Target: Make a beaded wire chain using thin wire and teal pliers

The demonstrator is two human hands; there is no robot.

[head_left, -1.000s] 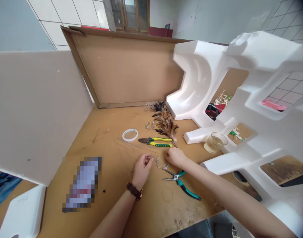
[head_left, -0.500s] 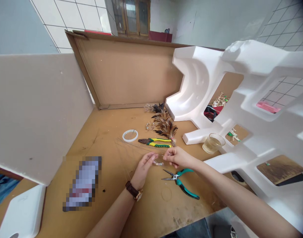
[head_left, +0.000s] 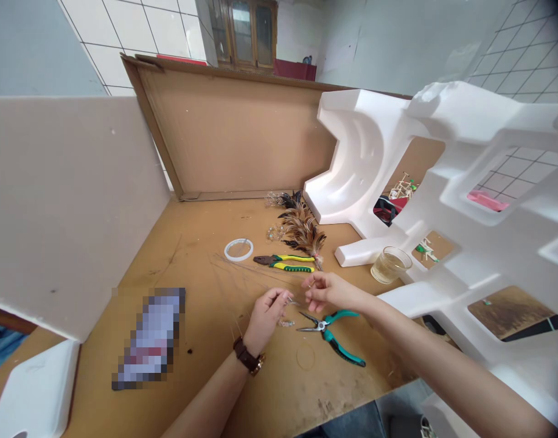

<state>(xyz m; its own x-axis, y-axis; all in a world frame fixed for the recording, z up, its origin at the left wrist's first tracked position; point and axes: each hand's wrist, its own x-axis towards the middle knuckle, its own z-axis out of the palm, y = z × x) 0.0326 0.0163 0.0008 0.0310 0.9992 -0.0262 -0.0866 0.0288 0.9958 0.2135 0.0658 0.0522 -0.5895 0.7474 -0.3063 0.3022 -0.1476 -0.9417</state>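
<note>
Pinching a thin strand [head_left: 293,301] between thumb and finger of the left hand [head_left: 266,313], just beyond and left of the teal pliers [head_left: 323,326], held the right hand [head_left: 324,292] just beyond those same pliers with fingers loosely curled, with any grip there too fine to tell. Had small beads [head_left: 286,323] just left of the teal pliers' tips, with yellow-green pliers [head_left: 290,266], feathers [head_left: 302,225] and a white ring [head_left: 227,250] farther beyond.

No legible lettering, numbers or signs anywhere in view.
The pixelated item [head_left: 149,340] at left, with its reddish band [head_left: 148,351], is blurred beyond reading; the small wristwatch [head_left: 247,356] is tilted so that its dial cannot be made out; any marks on the yellow-and-green pliers [head_left: 293,266] or the teal-handled pliers [head_left: 323,326] are too small to read.
</note>
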